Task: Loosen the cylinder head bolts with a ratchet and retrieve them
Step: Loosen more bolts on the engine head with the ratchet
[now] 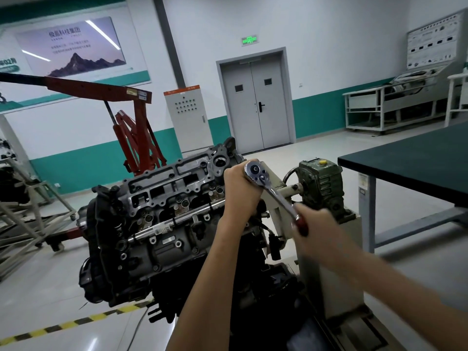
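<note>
while the left hand (240, 188) sits in a closed fist right under the head of the ratchet (274, 191), at the centre of the frame, its fingers are curled round whatever hangs below that head; the hand hides the part itself. the chrome ratchet head shows just above the knuckles, at the right end of the cylinder head (172, 196). from there the shank slants down to the right into the right hand (316, 224), which is blurred but wraps round the dark red handle, so both hands hold the one tool. the cylinder head lies tilted on top of the engine in the centre left of the frame, its open top turned towards the camera. i cannot make out the bolt under the ratchet, and no loose bolts can be told apart among the fittings on the casting. the engine hangs on a cream engine stand (329, 262) at lower right, with a green gearbox (321, 183) just behind the right hand. a dark green table (417, 160) fills the right edge, well apart from the engine. a red engine crane (136, 122) stands behind the engine at left, and a grey double door (255, 105) is in the upper centre. yellow and black floor tape (63, 325) crosses the lower left.
</note>
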